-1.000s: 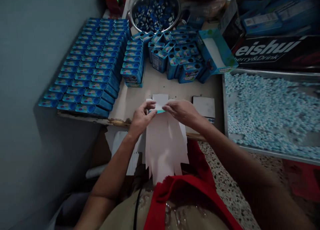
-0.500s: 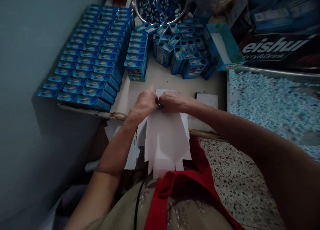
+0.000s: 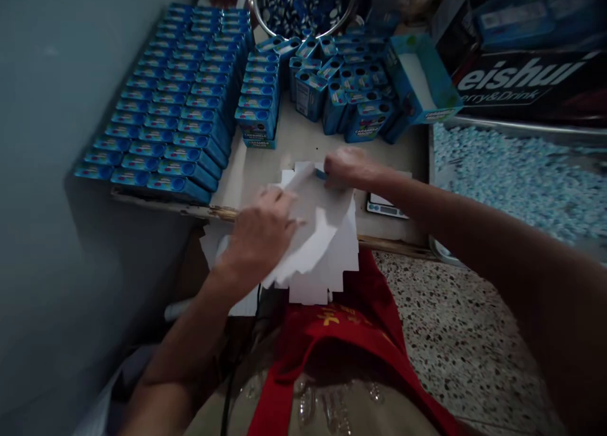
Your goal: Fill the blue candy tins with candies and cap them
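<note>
A white carton blank [image 3: 317,199] with cut flaps lies tilted over a stack of similar white blanks [image 3: 315,287] at the table's front edge. My right hand [image 3: 348,167] is closed on its far right corner, where a bit of blue shows beside the fingers. My left hand [image 3: 265,227] rests over the blank's left edge, fingers and thumb apart and slightly blurred. Behind the hands stands a short row of blue printed boxes [image 3: 258,98]. To its right are several loose blue boxes [image 3: 370,123] with dark round holes on top.
Rows of blue boxes [image 3: 161,107] fill the table's left side by the wall. A metal bowl [image 3: 258,19] of dark blue and silver pieces stands at the back. On the right are an open blue carton [image 3: 427,82], a small scale [image 3: 386,208] and a metal tray [image 3: 432,170] of pale blue pieces.
My hands, close together before, have moved apart: the left came nearer and leftward, the right went right and slightly away. The top blank has turned and tilted. More of the scale shows.
</note>
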`<state>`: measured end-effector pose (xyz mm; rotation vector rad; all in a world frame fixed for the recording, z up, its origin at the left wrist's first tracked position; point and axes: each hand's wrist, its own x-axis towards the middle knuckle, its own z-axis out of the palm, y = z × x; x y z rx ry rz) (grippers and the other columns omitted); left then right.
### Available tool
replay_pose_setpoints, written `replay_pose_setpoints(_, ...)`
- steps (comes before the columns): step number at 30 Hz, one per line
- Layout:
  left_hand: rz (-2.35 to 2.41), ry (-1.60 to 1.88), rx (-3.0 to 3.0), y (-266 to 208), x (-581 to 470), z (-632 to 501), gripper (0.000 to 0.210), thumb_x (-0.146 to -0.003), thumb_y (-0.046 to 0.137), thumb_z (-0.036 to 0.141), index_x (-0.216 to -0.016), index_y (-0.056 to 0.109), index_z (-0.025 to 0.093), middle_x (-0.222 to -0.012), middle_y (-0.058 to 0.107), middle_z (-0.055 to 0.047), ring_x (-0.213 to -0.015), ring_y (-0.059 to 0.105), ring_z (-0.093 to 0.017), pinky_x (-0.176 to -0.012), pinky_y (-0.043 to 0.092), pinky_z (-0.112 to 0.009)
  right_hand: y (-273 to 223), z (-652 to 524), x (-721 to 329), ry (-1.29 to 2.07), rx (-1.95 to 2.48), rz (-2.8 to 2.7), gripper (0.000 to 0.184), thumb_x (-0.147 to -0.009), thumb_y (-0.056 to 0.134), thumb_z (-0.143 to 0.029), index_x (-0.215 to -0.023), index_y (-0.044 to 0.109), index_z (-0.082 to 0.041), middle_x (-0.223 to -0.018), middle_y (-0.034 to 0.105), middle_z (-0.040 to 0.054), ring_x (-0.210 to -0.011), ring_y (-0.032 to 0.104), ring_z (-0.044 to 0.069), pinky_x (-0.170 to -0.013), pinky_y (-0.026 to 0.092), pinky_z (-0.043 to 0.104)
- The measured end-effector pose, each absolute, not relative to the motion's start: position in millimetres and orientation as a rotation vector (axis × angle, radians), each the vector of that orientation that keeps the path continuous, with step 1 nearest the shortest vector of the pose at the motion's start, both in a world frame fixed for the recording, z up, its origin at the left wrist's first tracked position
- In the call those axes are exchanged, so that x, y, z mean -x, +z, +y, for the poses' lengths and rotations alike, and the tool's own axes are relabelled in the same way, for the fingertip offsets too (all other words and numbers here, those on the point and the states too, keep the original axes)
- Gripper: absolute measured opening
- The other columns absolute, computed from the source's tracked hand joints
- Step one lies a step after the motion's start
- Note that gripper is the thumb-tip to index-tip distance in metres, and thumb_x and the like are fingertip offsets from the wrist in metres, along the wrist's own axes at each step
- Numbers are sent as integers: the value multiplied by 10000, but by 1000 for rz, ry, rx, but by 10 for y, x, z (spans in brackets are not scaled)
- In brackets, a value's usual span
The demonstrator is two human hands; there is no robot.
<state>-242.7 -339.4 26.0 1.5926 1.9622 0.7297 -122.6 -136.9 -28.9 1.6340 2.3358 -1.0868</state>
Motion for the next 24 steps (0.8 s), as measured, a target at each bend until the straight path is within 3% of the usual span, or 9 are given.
replay_pose_setpoints(2, 1962, 613, -1685, 316, 2182, -3602, 367, -808, 899, 371, -1120, 744, 257, -1151, 724, -126, -1177, 634, -376, -999, 526, -480, -178, -1378, 1047, -691, -1332, 2342, 356, -678, 771, -22, -462, 506, -122, -660, 693, 82, -1006, 727, 270, -833, 445, 346)
replay_pose_setpoints(4, 1986, 481, -1748, 264, 1963, -3743, 331, -834, 874, 355, -1118, 747, 244, -1154, 739, -145, -1127, 653, -373, -919, 535, -472, -97, -1445, 885, -543, -1196, 2305, 299, -779, 730, -139, -525, 573, -120, -654, 697, 104, -899, 731, 237, -778, 444, 347)
replay_pose_setpoints(7, 2036, 319, -1778, 129, 1748, -3879, 46, -954, 716, 233, -966, 759, 223, -977, 753, -132, -976, 683, -333, -814, 519, -449, -30, -1549, 731, -593, -1192, 2215, 310, -846, 635, -167, -547, 648, -88, -520, 625, 85, -733, 698, 181, -722, 428, 331)
replay_pose_setpoints(10, 2173, 260, -1818, 20, 1668, -3989, 229, -1009, 554, 139, -1015, 769, 217, -974, 760, -130, -936, 687, -308, -822, 508, -446, -22, -1592, 679, -657, -1178, 2134, 346, -863, 564, -130, -544, 670, -47, -488, 597, 80, -675, 675, 152, -713, 412, 315)
replay_pose_setpoints(14, 2301, 289, -1871, -113, 1695, -4020, 307, -1054, 462, 172, -1139, 752, 221, -1023, 767, -127, -950, 677, -289, -835, 502, -427, -69, -1561, 678, -650, -1177, 2071, 290, -881, 563, -151, -667, 709, -21, -581, 654, 125, -717, 672, 180, -707, 405, 301)
replay_pose_setpoints(18, 2292, 259, -1793, -194, 1886, -3779, 296, -1068, 448, 207, -1073, 743, 221, -984, 756, -118, -964, 673, -284, -815, 480, -395, -100, -1479, 623, -715, -1043, 2008, 332, -942, 559, -278, -843, 752, -26, -755, 726, 165, -732, 627, 178, -678, 381, 281)
replay_pose_setpoints(21, 2173, 218, -1631, -186, 2131, -3499, 273, -1077, 452, 260, -1059, 723, 231, -983, 751, -99, -936, 678, -267, -781, 455, -354, -79, -1434, 492, -768, -1035, 2084, 371, -982, 598, -386, -930, 757, -55, -818, 734, 142, -710, 600, 155, -664, 353, 276)
replay_pose_setpoints(24, 2004, 244, -1421, -184, 2370, -3281, 234, -1071, 486, 340, -1052, 696, 236, -959, 738, -63, -866, 661, -237, -717, 416, -310, -29, -1480, 305, -684, -1200, 2285, 466, -1046, 557, -516, -1125, 727, -89, -958, 743, 158, -816, 638, 193, -734, 388, 294)
